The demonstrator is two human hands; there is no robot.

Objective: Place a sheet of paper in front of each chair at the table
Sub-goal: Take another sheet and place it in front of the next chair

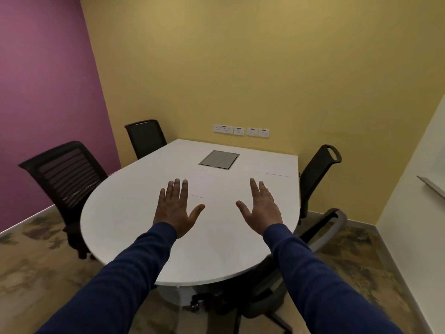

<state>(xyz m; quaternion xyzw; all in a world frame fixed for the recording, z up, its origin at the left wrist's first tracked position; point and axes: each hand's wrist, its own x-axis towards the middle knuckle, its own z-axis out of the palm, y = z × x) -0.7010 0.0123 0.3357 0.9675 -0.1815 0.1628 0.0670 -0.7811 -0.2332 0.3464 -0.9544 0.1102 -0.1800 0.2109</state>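
A white table (pixel 134 213) with a rounded near end fills the middle of the view. Both my hands hover over it, palms down and fingers spread, holding nothing: my left hand (pixel 175 208) and my right hand (pixel 261 208). White sheets barely show against the white top. A thin dark edge line marks one sheet of paper (pixel 277 182) in front of the right chair (pixel 317 174). Another faint edge, just right of my left hand, hints at a second sheet (pixel 196 201). Two black mesh chairs stand on the left, one near (pixel 65 174) and one far (pixel 145 138).
A grey cable hatch (pixel 219 159) is set into the table's far half. A fourth chair (pixel 265 297) with a grey armrest is tucked under the near right edge. Wall sockets (pixel 240 130) sit on the yellow wall. The floor is patterned carpet.
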